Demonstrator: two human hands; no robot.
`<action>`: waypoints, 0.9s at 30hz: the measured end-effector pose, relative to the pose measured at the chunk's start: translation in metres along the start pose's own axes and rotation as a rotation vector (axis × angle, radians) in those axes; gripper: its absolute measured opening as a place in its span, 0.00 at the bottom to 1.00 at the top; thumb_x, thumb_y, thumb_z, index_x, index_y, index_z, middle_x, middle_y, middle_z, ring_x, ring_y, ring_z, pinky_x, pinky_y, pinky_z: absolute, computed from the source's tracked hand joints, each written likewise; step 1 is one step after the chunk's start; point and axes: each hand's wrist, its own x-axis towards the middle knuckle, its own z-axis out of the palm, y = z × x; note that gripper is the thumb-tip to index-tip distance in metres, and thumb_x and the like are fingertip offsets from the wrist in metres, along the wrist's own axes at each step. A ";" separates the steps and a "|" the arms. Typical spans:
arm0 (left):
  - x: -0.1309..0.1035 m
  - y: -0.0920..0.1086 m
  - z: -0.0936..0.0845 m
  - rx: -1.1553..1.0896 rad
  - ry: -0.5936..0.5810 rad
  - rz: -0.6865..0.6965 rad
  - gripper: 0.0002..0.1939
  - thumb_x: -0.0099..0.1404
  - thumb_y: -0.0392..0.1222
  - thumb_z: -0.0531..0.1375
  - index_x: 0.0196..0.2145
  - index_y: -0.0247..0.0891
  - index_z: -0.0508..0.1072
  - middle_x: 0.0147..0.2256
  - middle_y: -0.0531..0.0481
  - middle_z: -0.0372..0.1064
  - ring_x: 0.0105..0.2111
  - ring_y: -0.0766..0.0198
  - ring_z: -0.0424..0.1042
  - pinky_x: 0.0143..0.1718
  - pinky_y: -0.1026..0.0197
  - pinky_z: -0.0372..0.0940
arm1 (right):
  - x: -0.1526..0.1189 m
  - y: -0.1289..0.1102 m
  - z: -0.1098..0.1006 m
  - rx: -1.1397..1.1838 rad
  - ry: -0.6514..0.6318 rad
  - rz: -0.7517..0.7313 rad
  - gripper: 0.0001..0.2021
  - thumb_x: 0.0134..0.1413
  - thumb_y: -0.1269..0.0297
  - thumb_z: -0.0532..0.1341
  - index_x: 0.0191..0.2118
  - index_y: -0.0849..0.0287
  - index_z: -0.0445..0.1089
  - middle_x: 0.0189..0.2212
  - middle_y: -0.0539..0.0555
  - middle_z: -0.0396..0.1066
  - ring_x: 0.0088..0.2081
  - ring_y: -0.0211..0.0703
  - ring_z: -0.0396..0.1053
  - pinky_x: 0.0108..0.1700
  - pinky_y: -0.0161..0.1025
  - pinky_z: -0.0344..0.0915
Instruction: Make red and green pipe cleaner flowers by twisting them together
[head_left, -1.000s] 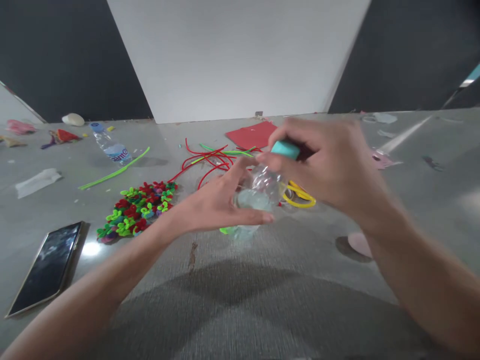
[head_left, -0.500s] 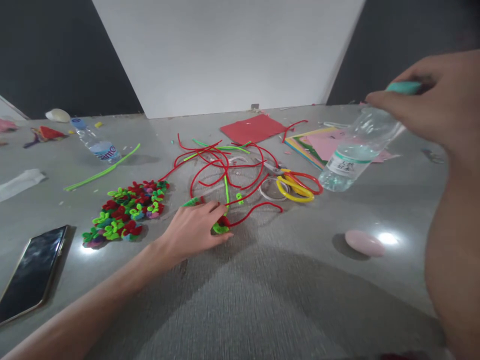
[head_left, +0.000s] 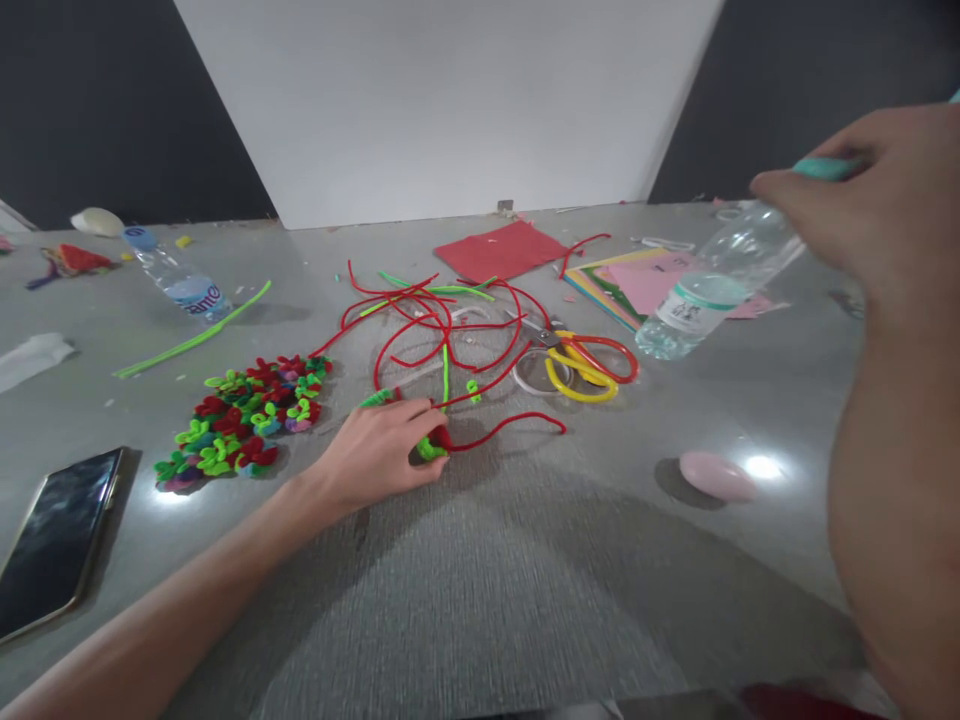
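Note:
My left hand [head_left: 386, 447] rests on the table, its thumb and fingers closed around a green and red pipe cleaner piece [head_left: 433, 445], mostly covered by the fingers. From that piece a red pipe cleaner end trails to the right. At the right, my right hand [head_left: 862, 210] grips a clear plastic water bottle [head_left: 694, 303] near its green cap. The bottle leans, its base lower and to the left, partly full. Behind my left hand lies a tangle of red pipe cleaners [head_left: 450, 330] with some green ones. Scissors [head_left: 585, 365] with yellow and orange handles lie beside it.
A cluster of pipe cleaner flowers [head_left: 240, 415] and a phone [head_left: 64, 540] lie on the left. Another water bottle [head_left: 180, 285] stands tilted at the back left. Red paper [head_left: 499, 250], coloured sheets [head_left: 637, 280] and a pink oval object [head_left: 718, 476] lie on the table.
My right hand has shifted slightly to the right, and the bottle leans a little more. The view has moved slightly. My left hand keeps its hold on the pipe cleaner piece.

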 end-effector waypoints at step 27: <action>0.004 -0.001 -0.014 -0.569 -0.076 -0.141 0.07 0.68 0.43 0.64 0.35 0.38 0.78 0.30 0.52 0.75 0.30 0.64 0.71 0.34 0.63 0.60 | 0.000 -0.020 0.003 0.002 -0.255 0.041 0.30 0.55 0.46 0.74 0.55 0.64 0.82 0.49 0.71 0.81 0.46 0.50 0.76 0.36 0.50 0.57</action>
